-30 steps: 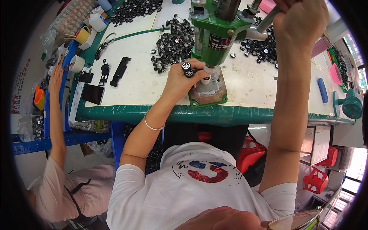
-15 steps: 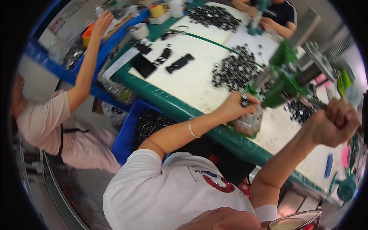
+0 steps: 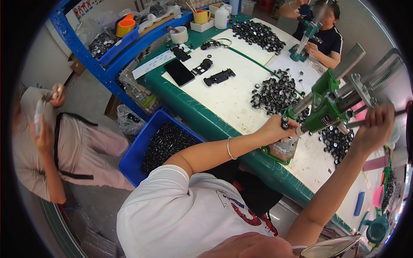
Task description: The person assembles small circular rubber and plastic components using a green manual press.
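Two small black wheels (image 3: 284, 123) sat in the left hand (image 3: 273, 130), its fingers pinched together just beside the green press (image 3: 320, 116). The right hand (image 3: 376, 125) was closed around the lever (image 3: 356, 124). Heaped wheels (image 3: 275, 93) lay on the surface (image 3: 223, 105); a blue bin (image 3: 125, 167) stood near its edge.

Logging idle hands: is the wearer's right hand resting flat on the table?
No, the right hand is closed around the lever of the green press.
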A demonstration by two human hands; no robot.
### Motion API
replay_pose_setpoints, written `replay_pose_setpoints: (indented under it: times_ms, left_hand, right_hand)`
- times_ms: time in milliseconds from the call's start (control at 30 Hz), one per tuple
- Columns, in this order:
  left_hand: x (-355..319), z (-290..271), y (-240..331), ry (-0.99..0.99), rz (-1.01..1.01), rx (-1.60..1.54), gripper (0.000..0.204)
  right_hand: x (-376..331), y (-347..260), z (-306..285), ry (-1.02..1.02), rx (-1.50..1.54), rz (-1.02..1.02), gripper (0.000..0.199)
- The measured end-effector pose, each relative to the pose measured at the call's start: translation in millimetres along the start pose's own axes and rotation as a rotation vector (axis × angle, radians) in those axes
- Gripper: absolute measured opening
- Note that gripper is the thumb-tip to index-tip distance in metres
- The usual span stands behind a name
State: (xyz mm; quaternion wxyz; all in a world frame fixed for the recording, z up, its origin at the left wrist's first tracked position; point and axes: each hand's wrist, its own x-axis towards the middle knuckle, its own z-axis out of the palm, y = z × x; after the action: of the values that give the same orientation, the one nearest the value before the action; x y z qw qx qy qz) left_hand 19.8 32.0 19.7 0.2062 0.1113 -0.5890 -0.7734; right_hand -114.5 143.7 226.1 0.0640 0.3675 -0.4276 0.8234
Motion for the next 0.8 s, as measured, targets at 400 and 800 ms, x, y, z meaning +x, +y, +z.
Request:
replay_pose_setpoints:
  times_ms: [400, 800]
  left_hand:
    - [-5.9, -112.6, -3.9, 0.232, -0.240, -0.805, 0.028]
    - [-65.0, -182.2, 44.8, 0.269, -0.259, -0.137, 0.012]
  right_hand:
    - [31.7, 72.0, -27.8, -0.021, -0.016, 0.326, 0.031]
    - [-137.0, 159.1, -138.0, -0.481, -0.995, 0.335, 0.025]
